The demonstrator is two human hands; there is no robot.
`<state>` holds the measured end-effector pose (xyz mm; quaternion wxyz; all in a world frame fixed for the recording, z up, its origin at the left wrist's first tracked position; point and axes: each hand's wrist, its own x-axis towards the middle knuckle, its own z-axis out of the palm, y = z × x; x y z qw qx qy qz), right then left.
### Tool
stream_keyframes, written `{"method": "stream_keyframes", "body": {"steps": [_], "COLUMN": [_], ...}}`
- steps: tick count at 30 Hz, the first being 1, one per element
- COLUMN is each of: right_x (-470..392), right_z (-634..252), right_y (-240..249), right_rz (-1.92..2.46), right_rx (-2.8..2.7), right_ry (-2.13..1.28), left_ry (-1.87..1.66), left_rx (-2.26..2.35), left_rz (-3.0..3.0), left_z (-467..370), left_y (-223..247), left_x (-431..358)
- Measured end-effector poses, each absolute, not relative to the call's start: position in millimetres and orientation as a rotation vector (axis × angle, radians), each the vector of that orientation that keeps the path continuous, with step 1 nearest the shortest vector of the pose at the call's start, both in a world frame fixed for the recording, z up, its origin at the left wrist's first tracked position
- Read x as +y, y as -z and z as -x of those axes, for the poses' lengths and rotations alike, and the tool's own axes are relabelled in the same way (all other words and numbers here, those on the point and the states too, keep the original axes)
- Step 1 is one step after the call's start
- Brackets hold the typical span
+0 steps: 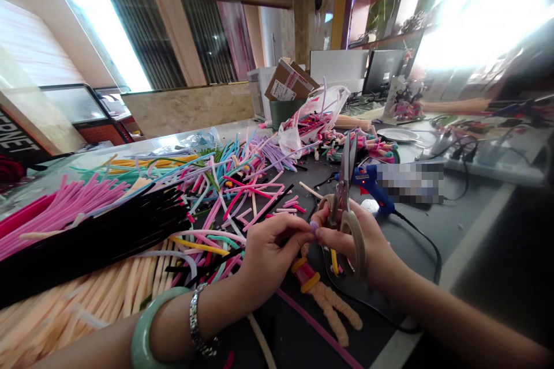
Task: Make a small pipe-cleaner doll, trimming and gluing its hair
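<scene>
My left hand (270, 251) is closed, thumb and forefinger pinching a small lilac piece of pipe cleaner (314, 226). The fingertips of my right hand (370, 239) meet it there and touch the same piece. Scissors (345, 179) with beige handles hang on my right hand, blades pointing up and away. Just below both hands lies a small pipe-cleaner doll figure (306, 275) with a pink body, yellow bands and two peach legs. My left hand partly hides its upper end. A pink pipe cleaner (318, 328) runs along the table beside the legs.
Loose coloured pipe cleaners (234, 179) cover the left and middle of the table. Black (99, 242) and peach bundles (116, 288) lie near my left arm. A blue glue gun (373, 187) with a cable stands at right, and a cardboard box (289, 83) sits behind.
</scene>
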<state>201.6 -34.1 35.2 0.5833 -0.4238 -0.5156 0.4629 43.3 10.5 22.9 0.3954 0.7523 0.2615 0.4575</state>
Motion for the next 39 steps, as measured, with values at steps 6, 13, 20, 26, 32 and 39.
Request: {"method": "stream_keyframes", "body": {"steps": [6, 13, 20, 26, 32, 39], "right_x": [-33.9, -32.5, -31.7, -32.0, -32.0, -34.4], "right_z": [-202.0, -204.7, -205.1, -205.7, -206.7, -205.4], "right_y": [-36.8, -34.9, -34.2, -32.7, -33.4, -35.9], "right_rz": [1.003, 0.984, 0.962, 0.968, 0.988, 0.984], "right_rx": [-1.208, -1.214, -1.206, -1.191, -1.235, -1.241], "right_ry": [-1.082, -1.078, -1.111, -1.1, -1.081, -1.093], "left_ry": [-1.101, -1.122, -1.122, -1.137, -1.154, -1.184], "left_rx": [0.645, 0.591, 0.623, 0.643, 0.678, 0.671], "left_rz": [-1.9, -2.12, -2.054, -1.991, -1.986, -1.986], "left_z": [-43.5, -41.4, -41.9, -41.8, -41.6, -41.4], "left_y": [-21.0, -22.8, -21.9, -21.4, -20.0, -19.6], "left_x": [9.8, 12.3, 12.9, 11.6, 12.1, 11.6]}}
